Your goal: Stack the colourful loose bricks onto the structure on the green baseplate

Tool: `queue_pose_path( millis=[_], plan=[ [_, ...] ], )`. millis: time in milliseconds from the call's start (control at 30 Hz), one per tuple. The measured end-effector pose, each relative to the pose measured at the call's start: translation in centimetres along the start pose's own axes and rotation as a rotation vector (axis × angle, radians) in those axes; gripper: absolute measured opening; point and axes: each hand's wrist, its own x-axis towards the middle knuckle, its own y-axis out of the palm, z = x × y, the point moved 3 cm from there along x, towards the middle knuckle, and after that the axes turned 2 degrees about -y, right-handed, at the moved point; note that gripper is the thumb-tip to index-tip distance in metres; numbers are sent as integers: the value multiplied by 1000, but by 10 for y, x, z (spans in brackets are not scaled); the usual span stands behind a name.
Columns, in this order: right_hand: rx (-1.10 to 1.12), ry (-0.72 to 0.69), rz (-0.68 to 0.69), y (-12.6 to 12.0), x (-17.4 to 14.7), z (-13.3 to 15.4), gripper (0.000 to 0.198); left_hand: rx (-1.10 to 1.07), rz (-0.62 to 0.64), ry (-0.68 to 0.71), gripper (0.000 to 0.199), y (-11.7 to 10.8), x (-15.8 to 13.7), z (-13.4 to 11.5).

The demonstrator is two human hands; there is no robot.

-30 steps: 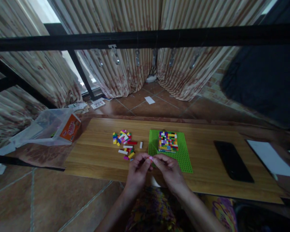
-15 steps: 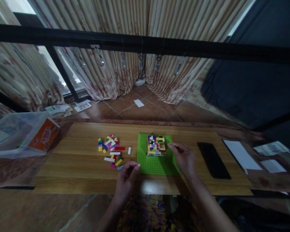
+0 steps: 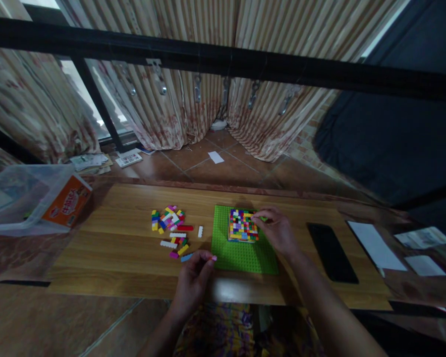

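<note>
A multicoloured block of building bricks (image 3: 243, 226) stands on a green baseplate (image 3: 226, 258). My right hand (image 3: 277, 230) reaches in from the right, its thumb and finger pinched at the block's upper right edge. Whatever sits between those fingertips is too small to make out. Near the baseplate's front left corner, my left hand (image 3: 195, 277) is closed in a pinch on a small pink brick (image 3: 214, 258). Loose bricks (image 3: 169, 218) in several colours lie in a pile left of the baseplate, and a single white brick (image 3: 200, 231) lies between pile and plate.
On the wooden table (image 3: 115, 248), a black phone (image 3: 332, 253) lies to the right. A clear plastic bin (image 3: 26, 198) with an orange label is at the far left. White paper (image 3: 375, 245) lies beyond the phone. A dark metal bar (image 3: 208, 62) crosses above the table's far side.
My right hand has moved left and up, from beside the block to its upper right edge. My left hand keeps its pink brick in about the same place. The view has shifted slightly.
</note>
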Motion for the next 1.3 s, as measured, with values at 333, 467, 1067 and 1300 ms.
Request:
queue_pose_path(
  millis=[333,467,1067,1300],
  plan=[
    [372,261,-87,14,2,-9,17,11,24,-4,21,0,1,3],
    [592,410,-164,23,-1,-16,28,9,34,-9,22,0,0,2],
    [726,448,-188,32,-3,-18,33,3,4,-14,24,4,2,-2],
    [579,392,-308,12,-24,-4,33,-45,-48,-20,26,9,-2,-17]
  ],
)
